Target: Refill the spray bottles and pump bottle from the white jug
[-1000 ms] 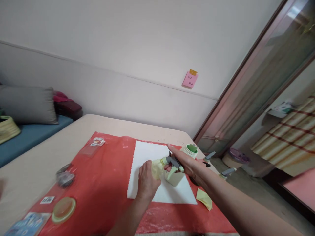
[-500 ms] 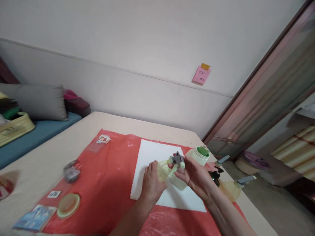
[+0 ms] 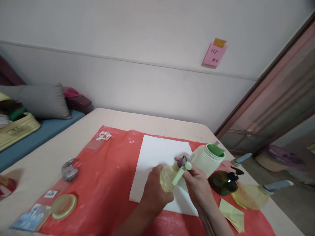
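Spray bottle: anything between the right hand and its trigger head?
Nothing visible. The right hand has its fingers around the trigger head; the left hand holds the bottle body. The pale green jar stands beyond, not between.

Red sheet (image 3: 108,173) on beige table (image 3: 54,147)

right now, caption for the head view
Two hands hold a pale yellow spray bottle above a white sheet on red plastic.

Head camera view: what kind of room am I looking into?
Probably a room in a home, though a small workshop is possible: a grey cushion lies on a blue padded seat, and a handwritten pink note is taped to the plain wall.
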Demonstrator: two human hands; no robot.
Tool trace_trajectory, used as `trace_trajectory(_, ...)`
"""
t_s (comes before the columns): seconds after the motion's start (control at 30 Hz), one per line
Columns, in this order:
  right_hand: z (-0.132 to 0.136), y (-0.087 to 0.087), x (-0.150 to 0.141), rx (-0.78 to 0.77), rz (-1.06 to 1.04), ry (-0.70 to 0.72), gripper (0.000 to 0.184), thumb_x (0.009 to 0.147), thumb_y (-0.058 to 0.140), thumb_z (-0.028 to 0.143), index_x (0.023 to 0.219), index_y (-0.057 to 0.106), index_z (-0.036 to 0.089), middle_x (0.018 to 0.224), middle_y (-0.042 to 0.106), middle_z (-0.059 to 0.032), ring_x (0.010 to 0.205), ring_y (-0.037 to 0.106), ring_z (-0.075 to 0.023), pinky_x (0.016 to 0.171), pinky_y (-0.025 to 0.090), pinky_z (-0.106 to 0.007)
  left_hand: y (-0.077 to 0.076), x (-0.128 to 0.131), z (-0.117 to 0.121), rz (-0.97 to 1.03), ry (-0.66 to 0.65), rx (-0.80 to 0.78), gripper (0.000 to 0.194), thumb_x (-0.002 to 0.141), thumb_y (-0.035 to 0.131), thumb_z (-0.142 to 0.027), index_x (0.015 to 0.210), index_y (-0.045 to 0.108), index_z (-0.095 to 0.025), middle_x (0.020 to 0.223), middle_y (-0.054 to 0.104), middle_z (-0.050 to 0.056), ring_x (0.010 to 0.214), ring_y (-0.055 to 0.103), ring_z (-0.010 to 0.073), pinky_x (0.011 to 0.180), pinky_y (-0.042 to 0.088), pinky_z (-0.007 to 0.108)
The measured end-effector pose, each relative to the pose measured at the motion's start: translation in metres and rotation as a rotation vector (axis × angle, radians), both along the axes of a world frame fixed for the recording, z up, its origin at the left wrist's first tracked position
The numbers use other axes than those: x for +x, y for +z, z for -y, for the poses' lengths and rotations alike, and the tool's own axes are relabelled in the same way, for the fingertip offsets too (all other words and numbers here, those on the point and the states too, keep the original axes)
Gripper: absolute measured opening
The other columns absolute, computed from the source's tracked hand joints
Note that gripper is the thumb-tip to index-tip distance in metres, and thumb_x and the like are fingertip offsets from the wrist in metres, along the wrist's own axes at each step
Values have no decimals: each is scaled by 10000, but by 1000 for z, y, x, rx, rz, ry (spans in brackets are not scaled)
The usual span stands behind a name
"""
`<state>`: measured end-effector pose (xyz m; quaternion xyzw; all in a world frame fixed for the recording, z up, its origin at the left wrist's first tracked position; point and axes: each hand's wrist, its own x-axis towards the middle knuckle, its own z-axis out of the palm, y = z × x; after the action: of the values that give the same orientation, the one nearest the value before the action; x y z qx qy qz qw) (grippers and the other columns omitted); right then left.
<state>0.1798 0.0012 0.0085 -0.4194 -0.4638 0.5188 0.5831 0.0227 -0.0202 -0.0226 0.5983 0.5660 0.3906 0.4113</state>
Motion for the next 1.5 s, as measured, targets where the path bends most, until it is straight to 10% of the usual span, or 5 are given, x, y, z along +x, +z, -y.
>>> trace_trajectory(0.47,-8,-27,-30,27,-137,-288,460,657,917,420,899,610,178,850,631,-24,797,571,-182,724,461,-276,-3,19,-4,-133,120,-24,672,576,646,-88,1220,492,-198,1216,611,100,1154,563,291,999,434,407)
trace_trajectory(0.87,-5,-16,-11,144,-143,12,300,917,705,404,1158,672,230,1080,645,-49,1053,581,-236,847,426,-295,18,16,-5,-13,41,-131,700,552,644,-107,1224,479,-210,1094,643,55,1005,625,247,847,484,341)
trace_trajectory(1.5,-5,-8,-6,86,-260,166,350,835,805,419,1120,699,246,1114,663,-80,919,612,-189,780,487,-266,33,11,3,199,-66,-215,718,545,652,-73,1219,448,-217,962,640,-10,809,615,159,650,474,224)
